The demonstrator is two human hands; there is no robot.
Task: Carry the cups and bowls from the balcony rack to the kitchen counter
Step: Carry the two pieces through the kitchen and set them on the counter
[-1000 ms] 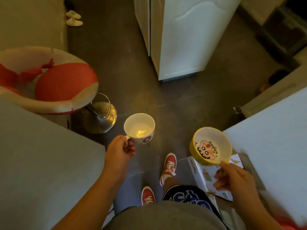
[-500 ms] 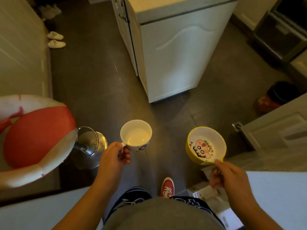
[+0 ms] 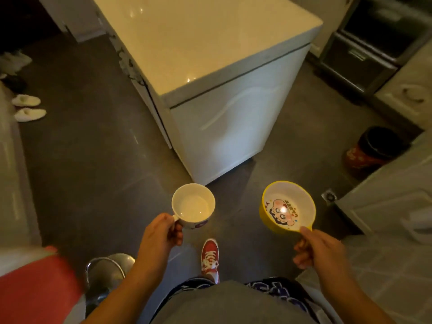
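A: Hands? Load?
B: Left hand (image 3: 161, 232) closed on the handle of white cup (image 3: 193, 205); right hand (image 3: 318, 247) pinches the near rim of yellow bowl (image 3: 288, 210). Both held upright over the dark floor (image 3: 93, 160).
A: Obstacles?
B: White counter cabinet (image 3: 210, 73) directly ahead. Red stool (image 3: 35, 288) lower left, bin (image 3: 371, 153) right, slippers (image 3: 28, 107) far left.

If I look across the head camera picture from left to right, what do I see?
White slippers → left hand → white cup → red shoe → yellow bowl → right hand → dark bin.
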